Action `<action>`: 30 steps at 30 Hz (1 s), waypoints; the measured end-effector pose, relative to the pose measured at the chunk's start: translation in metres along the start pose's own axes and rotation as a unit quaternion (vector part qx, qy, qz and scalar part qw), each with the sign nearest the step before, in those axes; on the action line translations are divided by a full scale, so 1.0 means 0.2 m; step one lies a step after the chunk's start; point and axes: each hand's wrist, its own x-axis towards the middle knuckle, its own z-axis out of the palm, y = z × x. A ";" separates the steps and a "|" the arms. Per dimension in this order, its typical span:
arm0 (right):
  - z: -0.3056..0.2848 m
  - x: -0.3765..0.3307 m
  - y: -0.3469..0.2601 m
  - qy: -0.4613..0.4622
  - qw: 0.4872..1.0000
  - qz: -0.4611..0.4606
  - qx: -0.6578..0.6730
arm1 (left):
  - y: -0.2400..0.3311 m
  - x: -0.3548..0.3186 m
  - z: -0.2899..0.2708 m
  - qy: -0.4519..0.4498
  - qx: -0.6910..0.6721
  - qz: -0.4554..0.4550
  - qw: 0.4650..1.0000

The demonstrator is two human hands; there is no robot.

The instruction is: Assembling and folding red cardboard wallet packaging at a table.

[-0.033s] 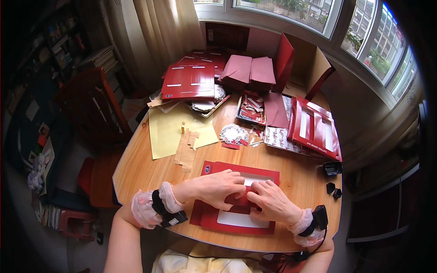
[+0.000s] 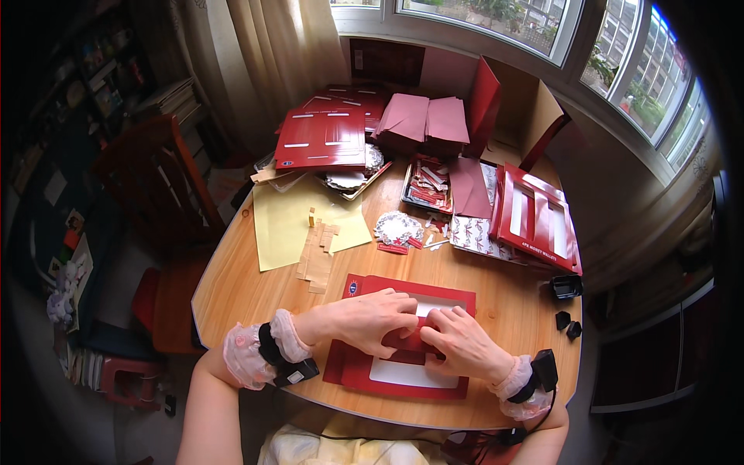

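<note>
A flat red cardboard box with white window panels (image 2: 415,373) lies in front of me near the table's front edge. My left hand (image 2: 368,320) rests over its upper middle, fingers bent and gripping the red strip between the windows. From the right, my right hand (image 2: 461,337) grips the same strip, its curled fingers close to the left fingertips. The hands partly cover the strip and the upper window. Each wrist wears a pale frilly cuff with a black strap and a small black device.
Beyond are yellow paper (image 2: 283,229), brown tape strips (image 2: 316,260), a round floral card (image 2: 399,229) and a tray of red-white slips (image 2: 428,184). Pink envelopes (image 2: 425,120), red boxes (image 2: 322,139) and an open carton (image 2: 519,116) stand behind. Black pieces (image 2: 566,287) lie at the right edge.
</note>
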 end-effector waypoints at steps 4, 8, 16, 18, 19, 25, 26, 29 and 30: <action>-0.02 0.01 0.01 0.003 1.000 -0.017 -0.002 | -0.01 -0.01 -0.02 0.007 -0.031 -0.010 0.999; -0.07 0.00 0.02 0.019 0.999 -0.019 0.034 | -0.02 -0.01 -0.04 -0.013 -0.048 -0.021 0.999; -0.07 -0.04 0.05 -0.038 0.989 0.028 0.142 | -0.01 -0.01 -0.05 -0.026 -0.049 -0.032 0.998; -0.05 -0.04 0.05 -0.041 0.988 0.030 0.143 | 0.00 -0.01 -0.04 -0.025 -0.040 -0.029 0.998; -0.05 -0.04 0.04 -0.044 0.988 0.031 0.145 | 0.00 -0.01 -0.04 -0.025 -0.041 -0.029 0.998; -0.02 -0.05 0.03 -0.054 0.991 0.044 0.111 | -0.01 0.00 -0.03 -0.003 -0.039 -0.015 0.999; -0.02 -0.05 0.03 -0.054 0.991 0.044 0.111 | 0.00 0.00 -0.02 -0.013 -0.006 -0.014 1.000; -0.01 -0.05 0.02 -0.054 0.993 0.047 0.091 | -0.01 0.01 -0.02 -0.031 0.039 -0.014 0.999; -0.01 -0.05 0.02 -0.056 0.993 0.046 0.096 | -0.01 0.01 -0.02 -0.038 0.052 -0.015 0.998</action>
